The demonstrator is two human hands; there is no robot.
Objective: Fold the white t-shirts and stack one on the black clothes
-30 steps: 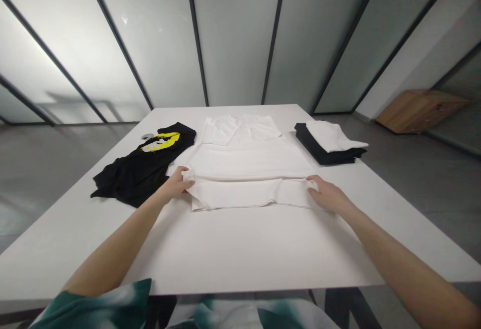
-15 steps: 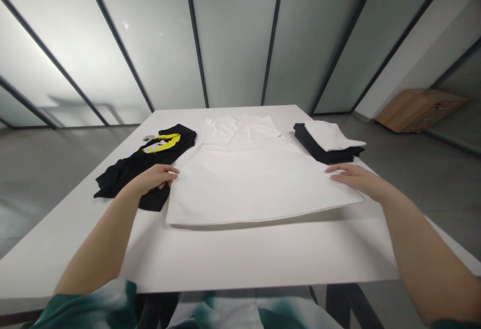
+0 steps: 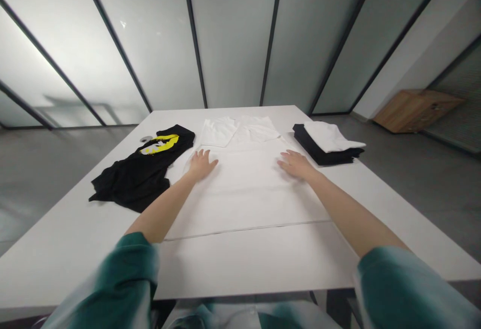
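A white T-shirt (image 3: 244, 194) lies spread flat on the table, its hem toward me and its sleeves folded in at the far end. My left hand (image 3: 202, 165) rests on the shirt's left part with the fingers spread. On the right part, my right hand (image 3: 296, 163) lies palm down, its fingers apart too. Neither hand grips the cloth. Left of the shirt is a crumpled black T-shirt (image 3: 131, 181) with a yellow and white print.
A folded stack of black clothes (image 3: 319, 156) with a folded white garment (image 3: 330, 136) on top sits at the table's right. A small grey round object (image 3: 146, 139) lies behind the black shirt. Beyond the white table (image 3: 263, 264) stands a wooden cabinet (image 3: 415, 111).
Both hands have let go of the white T-shirt's side edges and moved inward and forward onto it. The raised hem has come down flat on the table.
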